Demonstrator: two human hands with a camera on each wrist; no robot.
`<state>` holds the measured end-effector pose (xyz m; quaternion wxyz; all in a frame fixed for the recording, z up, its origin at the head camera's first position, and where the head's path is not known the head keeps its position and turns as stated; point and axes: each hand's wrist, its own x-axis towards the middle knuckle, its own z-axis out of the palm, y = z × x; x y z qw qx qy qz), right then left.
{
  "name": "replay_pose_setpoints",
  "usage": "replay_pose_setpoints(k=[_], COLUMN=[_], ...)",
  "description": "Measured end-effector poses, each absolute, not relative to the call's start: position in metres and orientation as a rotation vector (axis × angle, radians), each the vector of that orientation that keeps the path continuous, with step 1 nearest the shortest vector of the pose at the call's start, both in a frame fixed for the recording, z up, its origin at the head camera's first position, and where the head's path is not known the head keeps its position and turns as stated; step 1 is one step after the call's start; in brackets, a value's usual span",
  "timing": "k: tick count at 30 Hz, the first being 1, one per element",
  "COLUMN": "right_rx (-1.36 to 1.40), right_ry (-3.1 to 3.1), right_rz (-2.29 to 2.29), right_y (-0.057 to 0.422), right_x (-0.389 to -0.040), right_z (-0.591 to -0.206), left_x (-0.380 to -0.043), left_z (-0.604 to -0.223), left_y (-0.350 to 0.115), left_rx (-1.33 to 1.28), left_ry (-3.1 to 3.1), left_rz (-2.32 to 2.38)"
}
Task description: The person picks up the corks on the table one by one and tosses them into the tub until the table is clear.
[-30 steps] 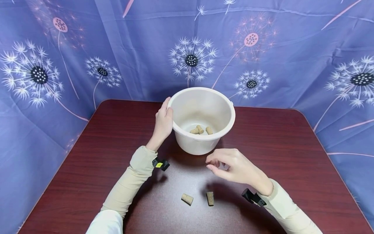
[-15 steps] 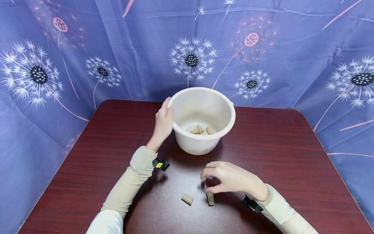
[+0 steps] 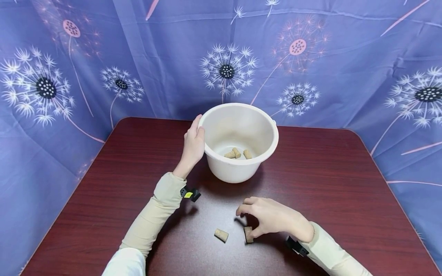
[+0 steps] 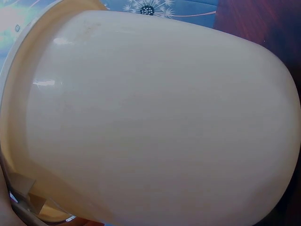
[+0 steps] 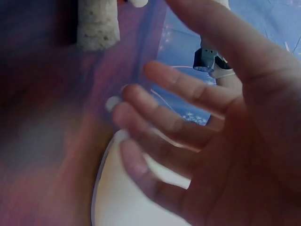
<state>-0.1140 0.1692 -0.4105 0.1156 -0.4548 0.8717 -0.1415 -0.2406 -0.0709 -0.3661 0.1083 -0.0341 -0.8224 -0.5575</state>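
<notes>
The left hand (image 3: pixel 194 145) grips the rim of a white plastic tub (image 3: pixel 232 173) on its left side. In the left wrist view the tub's outer wall (image 4: pixel 155 113) fills most of the picture. Nearer the front, the right hand (image 3: pixel 272 216) hovers low with its thumb beside a cork (image 3: pixel 248 234); whether they touch I cannot tell. In the right wrist view its fingers (image 5: pixel 181 125) are spread and loosely bent, with the cork (image 5: pixel 98 28) apart from them. A second cork (image 3: pixel 221 235) lies to the left. Several corks (image 3: pixel 236 152) rest inside the tub.
Everything stands on a dark red-brown wooden table (image 3: pixel 331 172). A blue cloth with dandelion prints (image 3: pixel 165 57) hangs behind it and at both sides. Each wrist wears a small black camera.
The right hand has come down from near the tub's front toward the right-hand cork, its thumb now beside it. The left hand, tub and loose corks have stayed in place.
</notes>
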Motion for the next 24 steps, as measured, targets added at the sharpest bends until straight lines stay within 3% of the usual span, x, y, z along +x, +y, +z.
replay_pose_setpoints(k=[6, 24], right_rx=[-1.160, -1.086], right_ry=[2.531, 2.470], right_rz=[-0.368, -0.343], right_y=[0.165, 0.158], right_x=[-0.108, -0.102], right_z=[-0.413, -0.419], left_x=[-0.240, -0.241], left_z=[-0.366, -0.366], left_y=[-0.071, -0.071], left_rx=[-0.095, -0.105], left_ry=[-2.425, -2.423], left_rz=[-1.644, -1.646])
